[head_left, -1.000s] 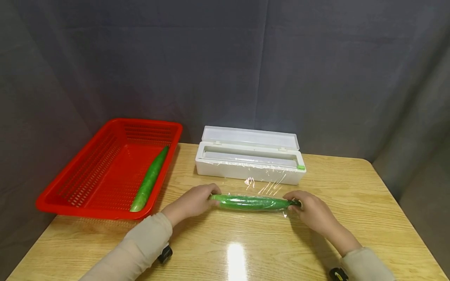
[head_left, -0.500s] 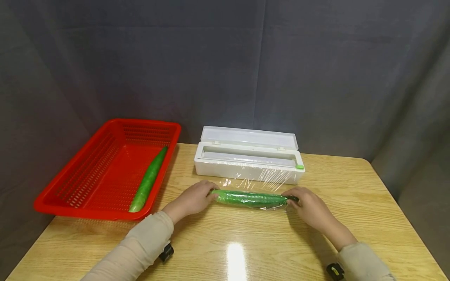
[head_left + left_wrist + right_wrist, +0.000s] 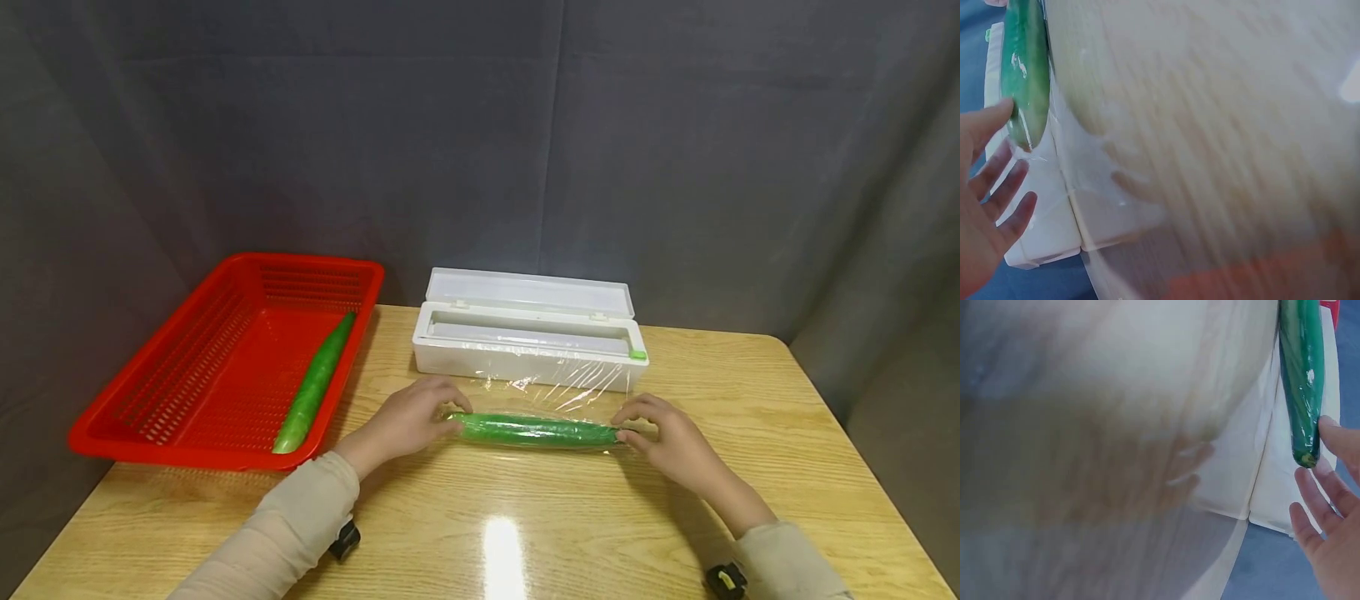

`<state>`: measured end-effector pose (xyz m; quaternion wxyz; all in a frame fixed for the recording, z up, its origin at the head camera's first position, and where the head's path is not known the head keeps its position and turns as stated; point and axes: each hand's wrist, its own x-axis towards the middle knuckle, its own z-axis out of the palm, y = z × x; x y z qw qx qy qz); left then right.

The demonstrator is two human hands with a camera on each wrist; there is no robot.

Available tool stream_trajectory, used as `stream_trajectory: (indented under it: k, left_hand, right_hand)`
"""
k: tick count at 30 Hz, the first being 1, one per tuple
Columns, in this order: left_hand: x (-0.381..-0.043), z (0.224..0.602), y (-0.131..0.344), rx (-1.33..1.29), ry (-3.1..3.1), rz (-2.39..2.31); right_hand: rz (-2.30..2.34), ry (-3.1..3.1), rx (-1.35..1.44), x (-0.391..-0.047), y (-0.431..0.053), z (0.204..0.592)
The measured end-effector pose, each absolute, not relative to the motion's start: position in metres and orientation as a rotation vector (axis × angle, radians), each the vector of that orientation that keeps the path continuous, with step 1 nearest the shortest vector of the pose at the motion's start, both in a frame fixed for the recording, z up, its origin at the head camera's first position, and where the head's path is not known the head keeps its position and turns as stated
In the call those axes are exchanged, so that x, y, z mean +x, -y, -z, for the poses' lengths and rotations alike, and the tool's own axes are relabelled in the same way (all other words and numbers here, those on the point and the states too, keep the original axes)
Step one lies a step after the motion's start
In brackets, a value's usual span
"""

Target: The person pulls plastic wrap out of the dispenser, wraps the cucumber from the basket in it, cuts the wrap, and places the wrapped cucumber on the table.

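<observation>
A cucumber (image 3: pixel 536 431) wrapped in clear cling film lies crosswise on the table, in front of a white cling film box (image 3: pixel 465 360). From the box a sheet of cling film (image 3: pixel 581 396) stretches forward to the cucumber. My left hand (image 3: pixel 408 421) is at the paler end; in the left wrist view its thumb (image 3: pixel 1002 112) touches the side while the other fingers spread loosely past the tip. At the dark end is my right hand (image 3: pixel 671 442), its thumb (image 3: pixel 1330 432) against the cucumber and the remaining fingers relaxed.
To the left stands a red plastic basket (image 3: pixel 180 456) with a second cucumber (image 3: pixel 315 383) inside. The box's lid (image 3: pixel 528 292) is raised at the back, and a green slider (image 3: pixel 637 355) sits at its right end. A grey curtain (image 3: pixel 480 150) hangs behind the table (image 3: pixel 600 533).
Half a second ago both hands gripped the ends with the cucumber slightly tilted. Now it lies straighter, both hands' fingers have loosened, and the right hand has shifted slightly outward.
</observation>
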<state>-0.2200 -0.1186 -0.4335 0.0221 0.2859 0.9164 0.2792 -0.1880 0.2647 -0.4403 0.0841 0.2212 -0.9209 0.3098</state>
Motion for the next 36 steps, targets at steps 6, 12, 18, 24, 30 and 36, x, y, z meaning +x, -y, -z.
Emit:
stream_trajectory:
  k: [6, 12, 18, 24, 30, 36]
  left_hand:
    - [-0.219, 0.433, 0.119, 0.888, -2.825, -0.836]
    - [-0.222, 0.438, 0.119, 0.906, -2.747, -0.863]
    - [-0.226, 0.44, 0.117, 0.819, -2.725, -0.917]
    - [-0.23, 0.439, 0.111, 0.717, -2.721, -0.936]
    - [-0.231, 0.44, 0.109, 0.69, -2.788, -0.867]
    - [-0.231, 0.438, 0.11, 0.688, -2.864, -0.748]
  right_hand:
    - [-0.887, 2.735, 0.679, -0.188, -0.267, 0.441]
    - [-0.983, 2.772, 0.691, -0.189, -0.268, 0.441]
    - [-0.995, 2.807, 0.652, -0.193, -0.267, 0.442]
    - [-0.975, 2.828, 0.585, -0.196, -0.266, 0.441]
    - [-0.891, 2.858, 0.552, -0.198, -0.262, 0.438]
    - [-0.866, 2.895, 0.526, -0.2, -0.262, 0.437]
